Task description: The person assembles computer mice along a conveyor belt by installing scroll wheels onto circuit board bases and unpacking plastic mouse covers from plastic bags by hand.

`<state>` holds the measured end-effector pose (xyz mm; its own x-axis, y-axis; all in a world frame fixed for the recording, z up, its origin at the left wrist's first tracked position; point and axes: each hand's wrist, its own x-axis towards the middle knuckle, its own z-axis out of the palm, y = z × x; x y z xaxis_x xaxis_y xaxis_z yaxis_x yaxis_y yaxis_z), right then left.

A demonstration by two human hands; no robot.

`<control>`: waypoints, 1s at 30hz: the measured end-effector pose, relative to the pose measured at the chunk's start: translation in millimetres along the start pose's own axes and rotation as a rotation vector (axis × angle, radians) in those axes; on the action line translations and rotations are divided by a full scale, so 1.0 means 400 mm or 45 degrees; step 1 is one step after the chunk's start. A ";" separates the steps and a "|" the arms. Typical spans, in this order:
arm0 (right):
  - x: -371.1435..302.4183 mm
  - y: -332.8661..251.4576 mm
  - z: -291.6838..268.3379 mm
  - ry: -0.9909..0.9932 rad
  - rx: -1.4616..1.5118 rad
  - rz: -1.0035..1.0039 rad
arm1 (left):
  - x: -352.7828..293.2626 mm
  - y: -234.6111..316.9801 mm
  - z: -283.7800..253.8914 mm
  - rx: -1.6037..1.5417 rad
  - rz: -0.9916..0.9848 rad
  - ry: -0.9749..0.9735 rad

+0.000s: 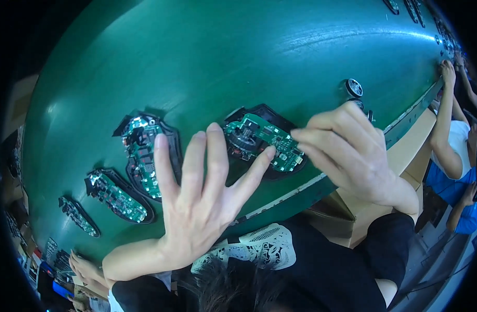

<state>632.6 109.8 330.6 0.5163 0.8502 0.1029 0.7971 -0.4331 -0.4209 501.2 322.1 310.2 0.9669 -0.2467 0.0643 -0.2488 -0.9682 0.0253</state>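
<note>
A black mouse base (pixel 263 115) with a green circuit board (pixel 267 139) in it lies on the green conveyor belt (pixel 238 57), near its front edge. My left hand (pixel 199 203) is spread open with its fingers apart; its index fingertip touches the board's lower edge. My right hand (pixel 353 151) reaches in from the right, fingers curled, with the fingertips pressing the board's right end. A small black wheel part (pixel 354 88) lies on the belt just beyond my right hand.
Three more black bases with green boards lie along the belt to the left (pixel 143 151), (pixel 118 195), (pixel 78 216). Another person's arm (pixel 446 119) rests on the belt's edge at the right. A cardboard box (pixel 347 208) stands under the belt edge.
</note>
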 end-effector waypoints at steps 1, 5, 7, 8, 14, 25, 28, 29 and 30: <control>-0.012 0.004 0.007 -0.006 0.087 -0.015 | 0.001 -0.002 -0.002 -0.024 -0.001 -0.033; -0.029 -0.006 0.033 -0.067 0.240 0.087 | 0.005 0.000 0.011 -0.023 0.004 -0.040; -0.037 -0.011 0.047 -0.047 0.246 0.108 | 0.008 0.002 0.014 -0.019 0.005 -0.047; -0.039 -0.014 0.052 -0.014 0.236 0.108 | 0.008 0.003 0.014 -0.030 0.006 -0.046; -0.041 -0.031 0.068 0.052 0.278 0.170 | 0.010 0.004 0.013 -0.033 0.024 -0.054; -0.042 -0.035 0.057 0.045 0.278 0.176 | 0.015 0.006 0.018 -0.043 0.061 -0.035; -0.044 -0.032 0.052 0.043 0.249 0.149 | 0.014 0.007 0.019 -0.036 0.065 -0.045; -0.044 -0.032 0.044 0.021 0.262 0.146 | 0.015 0.006 0.019 -0.036 0.066 -0.044; -0.046 -0.030 0.038 0.000 0.275 0.143 | 0.016 0.005 0.017 -0.035 0.068 -0.042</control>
<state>608.7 103.9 320.0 0.5980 0.8003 0.0441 0.6490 -0.4511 -0.6126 507.5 318.3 303.9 0.9536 -0.2994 0.0332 -0.3007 -0.9524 0.0502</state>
